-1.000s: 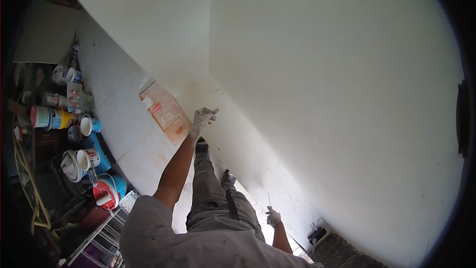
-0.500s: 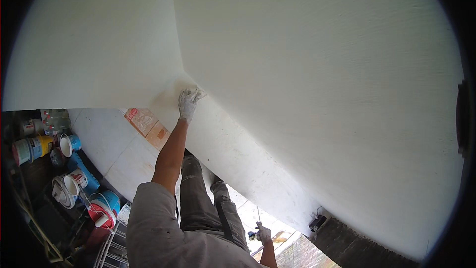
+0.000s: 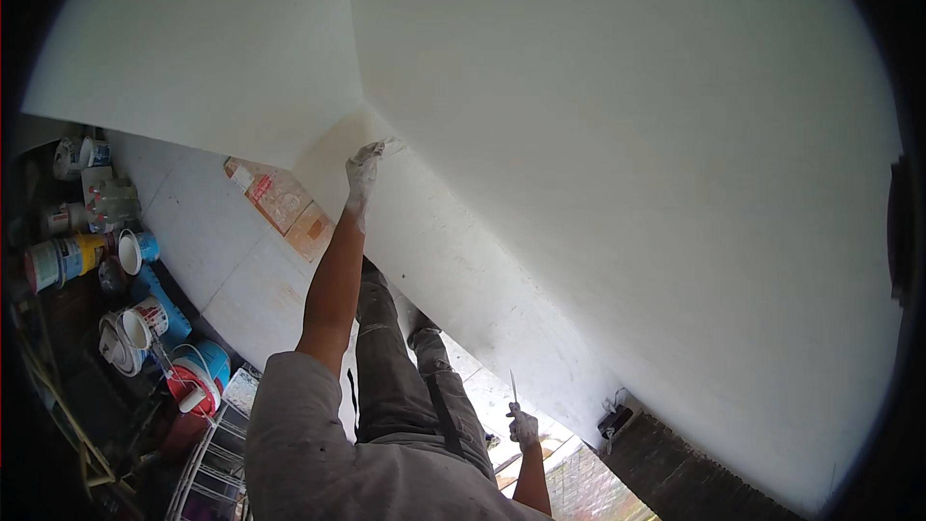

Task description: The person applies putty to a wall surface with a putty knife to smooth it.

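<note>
My left hand, coated in white dust or plaster, reaches up to the pale ledge along the foot of the white wall. Its fingers are closed on a pale, crumpled piece that touches the ledge near the inner corner; whether this is cloth or sandpaper I cannot make out. Low by my right leg, my right hand, whitened too, grips a thin-bladed tool with its blade pointing up. The handle is hidden in the fist.
Paint buckets and tubs crowd the lower left beside a white wire rack. Flattened cardboard lies on the pale tiled floor. A dark slatted surface and a small black object lie lower right.
My view has shifted, showing more floor and buckets at left. My left hand stays at the ledge near the corner. My right hand has risen slightly, and the tool's blade shows more broadly.
</note>
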`<action>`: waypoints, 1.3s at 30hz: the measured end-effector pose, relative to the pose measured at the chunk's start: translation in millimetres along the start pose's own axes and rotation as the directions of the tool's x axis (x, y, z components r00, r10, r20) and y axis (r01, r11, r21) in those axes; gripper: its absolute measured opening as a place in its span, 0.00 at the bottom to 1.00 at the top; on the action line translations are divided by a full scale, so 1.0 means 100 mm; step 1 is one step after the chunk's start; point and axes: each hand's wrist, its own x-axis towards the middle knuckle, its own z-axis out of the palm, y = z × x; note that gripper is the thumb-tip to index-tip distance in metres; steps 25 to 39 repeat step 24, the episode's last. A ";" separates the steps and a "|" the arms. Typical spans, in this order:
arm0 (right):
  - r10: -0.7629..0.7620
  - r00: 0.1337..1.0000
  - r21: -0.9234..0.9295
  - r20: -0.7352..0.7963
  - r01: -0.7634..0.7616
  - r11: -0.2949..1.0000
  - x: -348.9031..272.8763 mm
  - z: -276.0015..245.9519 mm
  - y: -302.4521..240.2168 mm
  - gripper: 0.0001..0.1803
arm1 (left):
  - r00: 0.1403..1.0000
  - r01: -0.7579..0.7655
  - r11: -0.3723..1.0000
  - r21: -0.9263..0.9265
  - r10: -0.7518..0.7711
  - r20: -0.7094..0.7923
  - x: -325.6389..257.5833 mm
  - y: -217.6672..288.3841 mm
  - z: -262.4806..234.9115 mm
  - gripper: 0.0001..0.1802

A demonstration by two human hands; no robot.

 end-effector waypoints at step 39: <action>-0.034 0.998 -0.113 0.046 0.039 0.993 0.55 -0.94 0.75 0.29 | 0.897 0.277 0.922 -0.270 -0.147 0.418 -1.37 0.46 0.04 0.23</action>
